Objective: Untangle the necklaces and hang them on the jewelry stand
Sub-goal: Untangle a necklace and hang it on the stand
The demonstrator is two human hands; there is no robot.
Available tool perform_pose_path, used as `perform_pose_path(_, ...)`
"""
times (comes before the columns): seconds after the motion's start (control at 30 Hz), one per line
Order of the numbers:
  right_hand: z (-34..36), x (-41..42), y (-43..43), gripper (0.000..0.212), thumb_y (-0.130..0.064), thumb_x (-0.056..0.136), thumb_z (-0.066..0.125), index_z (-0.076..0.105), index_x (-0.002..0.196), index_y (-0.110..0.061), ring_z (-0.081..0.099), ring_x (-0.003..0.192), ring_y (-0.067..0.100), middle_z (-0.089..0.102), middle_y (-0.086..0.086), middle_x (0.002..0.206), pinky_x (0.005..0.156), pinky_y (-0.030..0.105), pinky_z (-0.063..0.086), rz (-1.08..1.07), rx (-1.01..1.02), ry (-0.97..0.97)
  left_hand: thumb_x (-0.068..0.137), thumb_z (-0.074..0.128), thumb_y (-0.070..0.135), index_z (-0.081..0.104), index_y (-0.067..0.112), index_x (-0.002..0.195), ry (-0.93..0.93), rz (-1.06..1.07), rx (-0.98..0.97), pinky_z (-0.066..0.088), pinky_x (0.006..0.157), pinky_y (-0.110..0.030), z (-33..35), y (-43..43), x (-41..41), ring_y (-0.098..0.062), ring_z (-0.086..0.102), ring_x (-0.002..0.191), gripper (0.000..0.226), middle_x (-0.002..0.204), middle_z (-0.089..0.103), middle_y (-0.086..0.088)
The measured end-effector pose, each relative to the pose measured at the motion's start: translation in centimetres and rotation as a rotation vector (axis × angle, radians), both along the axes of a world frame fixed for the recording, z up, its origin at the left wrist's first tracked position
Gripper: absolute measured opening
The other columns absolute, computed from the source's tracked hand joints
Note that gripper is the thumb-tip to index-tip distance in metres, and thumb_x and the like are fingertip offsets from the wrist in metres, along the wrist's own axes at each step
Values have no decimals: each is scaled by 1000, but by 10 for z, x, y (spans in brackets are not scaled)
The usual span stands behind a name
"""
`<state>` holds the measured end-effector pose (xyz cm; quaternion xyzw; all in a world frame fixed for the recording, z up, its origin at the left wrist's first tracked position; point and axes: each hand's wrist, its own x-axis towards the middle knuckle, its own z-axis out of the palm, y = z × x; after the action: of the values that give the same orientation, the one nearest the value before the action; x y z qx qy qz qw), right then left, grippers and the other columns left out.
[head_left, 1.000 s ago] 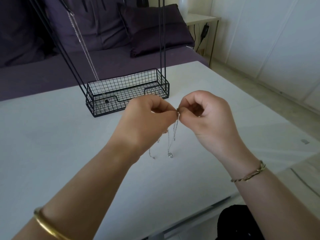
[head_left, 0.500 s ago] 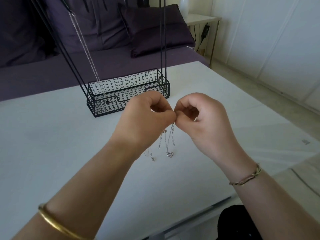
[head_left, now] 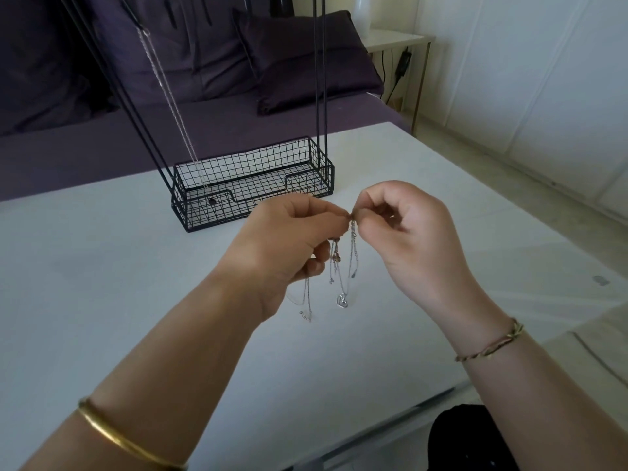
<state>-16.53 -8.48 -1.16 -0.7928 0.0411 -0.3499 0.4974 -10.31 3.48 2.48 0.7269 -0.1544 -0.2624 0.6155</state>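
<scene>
A white counter (head_left: 102,283) fills the foreground, with purple cushions (head_left: 306,56) behind it. Toward its far edge stands the black wire jewelry stand (head_left: 251,185), basket base on the counter and thin rods rising out of view; one silver chain (head_left: 170,96) hangs from it down into the basket's left end. Nearer, both hands meet above the counter over the tangled necklaces (head_left: 351,253). The left hand (head_left: 282,246) has its fingers (head_left: 326,212) curled, pinching the top of the bunch. The right hand (head_left: 407,232) pinches the same spot with its fingers (head_left: 370,195) bent. The chains dangle between the hands, a heart pendant (head_left: 342,300) low among them.
</scene>
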Motion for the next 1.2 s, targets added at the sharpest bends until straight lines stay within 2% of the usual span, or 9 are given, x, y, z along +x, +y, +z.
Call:
perform_pose_path(0.2,0,-1,-1,15,-4,78,56,58,69,-16,46,51,-2,53,-17,54,50,7,33,32,16,7,82,68,11,70,6,80,-72,-8,47,41,45,-19,-1,-1,-1,-8,48,49,6,69,63,-4)
perform_pose_path(0.4,0,-1,0,17,-6,80,57,58,70,-19,46,53,-2,52,-14,56,52,8,33,49,11,25,84,66,10,66,8,81,-82,-27,57,41,46,-17,-3,-1,0,-5,47,47,4,63,57,0)
perform_pose_path(0.5,0,-1,0,16,-7,79,57,58,68,-20,48,55,-1,54,-14,57,55,10,37,59,88,36,85,65,10,65,11,79,-81,-37,55,40,47,-17,-4,-1,0,-4,48,49,7,65,57,0)
perform_pose_path(0.63,-1,2,1,10,-15,72,53,60,67,-20,51,62,10,56,-7,61,58,24,44,42,213,67,87,63,11,64,13,78,-99,-27,54,41,50,-19,-4,-2,0,-3,49,50,9,62,56,4)
perform_pose_path(0.77,-2,3,1,11,-16,69,51,60,65,-20,55,62,8,57,-10,59,55,18,46,53,334,98,89,60,10,63,12,77,-176,-1,67,46,49,-16,-5,-5,-2,-1,50,47,12,57,54,6)
perform_pose_path(0.9,-3,4,1,12,-12,73,52,60,65,-18,57,64,9,59,-8,60,56,22,46,58,407,108,88,59,7,62,10,77,-228,40,60,46,47,-13,-5,-8,-4,0,48,47,12,55,52,7)
perform_pose_path(0.97,-3,3,1,8,-16,71,51,58,67,-17,53,62,7,58,-4,63,56,21,44,10,269,83,87,59,6,61,9,76,-237,41,69,45,45,-13,-5,-9,-5,0,48,47,12,56,52,6)
perform_pose_path(1.07,-2,1,0,5,-14,72,50,54,70,-17,49,59,0,54,-9,63,55,10,37,-15,14,55,86,60,8,61,8,76,-172,31,91,44,44,-13,-5,-9,-6,1,47,44,10,59,52,2)
perform_pose_path(1.2,-2,1,0,2,-14,72,51,53,72,-13,48,54,-1,53,-8,67,51,9,33,-26,-130,77,86,61,10,61,6,80,-136,23,133,46,45,-15,-3,-8,-5,0,49,46,7,66,53,0)
